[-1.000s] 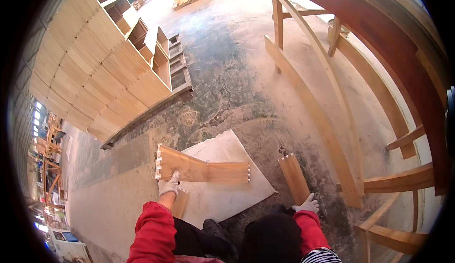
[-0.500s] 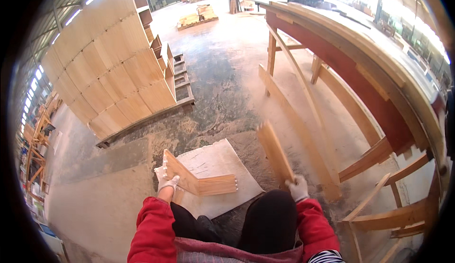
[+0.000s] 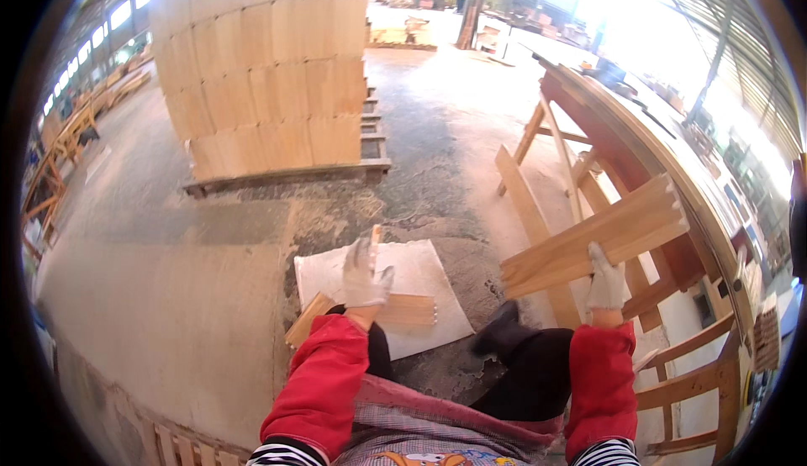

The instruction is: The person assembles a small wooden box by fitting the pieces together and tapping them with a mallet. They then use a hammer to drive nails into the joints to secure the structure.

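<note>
My right hand [image 3: 606, 279], in a whitish glove, grips a wide wooden board [image 3: 580, 243] at its lower edge. The board is raised at a slant on the right, and its far end has a notched, toothed edge. My left hand [image 3: 366, 279], also gloved, is over the pale sheet [image 3: 324, 268] with fingers stretched up and thumb apart. Just behind those fingers stands a narrow upright wooden piece [image 3: 375, 236]; whether they touch it is unclear. A flat board [image 3: 412, 309] with a toothed end extends right from under the hand, and another board [image 3: 308, 319] slants at the left.
Ahead stands a tall stack of wooden panels [image 3: 269, 79] on a low pallet [image 3: 286, 178]. A long workbench [image 3: 643, 121] with a wooden frame runs along the right, with a plank [image 3: 523, 193] leaning by its legs. My boot [image 3: 496, 329] rests beside the sheet.
My right hand has lifted its board up and right, turning it broadside. My left hand has come off the upright board's side and opened. The view has turned left.
</note>
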`<action>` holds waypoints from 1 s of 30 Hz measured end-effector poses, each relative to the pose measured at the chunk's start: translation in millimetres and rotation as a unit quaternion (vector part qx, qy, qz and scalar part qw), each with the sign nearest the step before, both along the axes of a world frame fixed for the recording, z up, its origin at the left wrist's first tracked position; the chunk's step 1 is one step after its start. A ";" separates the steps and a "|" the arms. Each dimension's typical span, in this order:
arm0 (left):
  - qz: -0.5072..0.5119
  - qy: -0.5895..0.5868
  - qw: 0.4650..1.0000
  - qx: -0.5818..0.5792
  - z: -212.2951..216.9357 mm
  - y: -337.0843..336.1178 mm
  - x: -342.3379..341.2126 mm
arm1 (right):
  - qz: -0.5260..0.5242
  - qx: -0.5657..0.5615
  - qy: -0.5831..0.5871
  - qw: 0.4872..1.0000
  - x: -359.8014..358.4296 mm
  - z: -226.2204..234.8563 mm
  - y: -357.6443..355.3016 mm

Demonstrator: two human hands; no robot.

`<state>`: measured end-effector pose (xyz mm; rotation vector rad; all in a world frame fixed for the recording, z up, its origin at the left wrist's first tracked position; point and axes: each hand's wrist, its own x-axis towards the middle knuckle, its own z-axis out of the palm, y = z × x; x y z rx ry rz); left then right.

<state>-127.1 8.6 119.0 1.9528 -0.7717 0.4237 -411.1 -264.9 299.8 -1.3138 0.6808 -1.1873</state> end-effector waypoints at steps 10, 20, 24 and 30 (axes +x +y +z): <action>-0.169 -0.071 0.982 -0.037 13.7 -45.0 -15.0 | 0.185 0.021 0.302 0.935 40.3 -215.2 30.0; -0.185 0.128 0.973 -0.046 -29.7 -79.9 0.6 | 0.104 0.054 0.262 0.958 59.3 -267.4 -9.9; -0.182 0.174 0.967 -0.041 -33.7 -87.0 7.8 | 0.073 0.025 0.273 0.959 77.8 -279.6 -14.2; -0.183 0.239 0.953 -0.046 -26.7 -96.8 -2.0 | 0.046 0.031 0.245 0.968 94.0 -299.1 -11.2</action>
